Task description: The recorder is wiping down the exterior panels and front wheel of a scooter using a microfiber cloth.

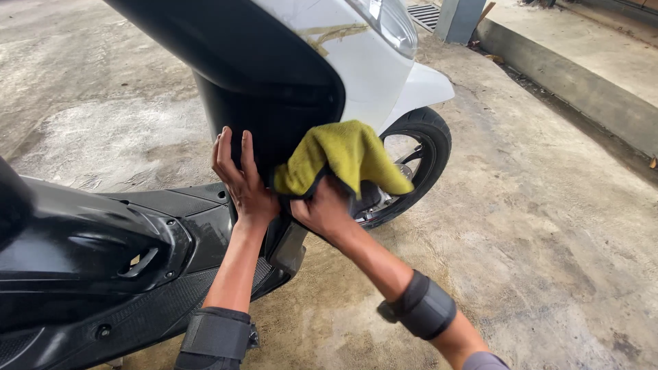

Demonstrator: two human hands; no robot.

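Landmark: I take the one scooter [103, 253] as my reference; it fills the left and top of my view, black at the footboard and inner panel, white on the outer front fairing.
Black inner leg shield [274, 116]: one, the upright dark panel at the scooter's front, just right of the footboard.
Left hand [241, 179]: one, open, fingers stretched upward and flat against the lower edge of the black inner leg shield; it grips nothing.
Yellow cloth [346, 156]: one, bunched, pressed on the seam where the leg shield meets the white fairing, just right of my left hand.
Right hand [325, 209]: one, closed on the lower part of the cloth, fingers hidden under the fabric, close beside my left hand at the foot of the shield.
Wrist straps: two, dark bands, one on the left forearm [218, 334] below the footboard's edge, one on the right forearm [421, 306] out over the floor.
White front fairing [370, 68]: one, above the cloth, with brown streaks near its top.
Front wheel [433, 147]: one, black tyre, right of the cloth, resting on the floor.
Concrete floor [548, 240]: stained, grey, around the scooter.
Concrete kerb [569, 89]: one, far right, well apart from the wheel.
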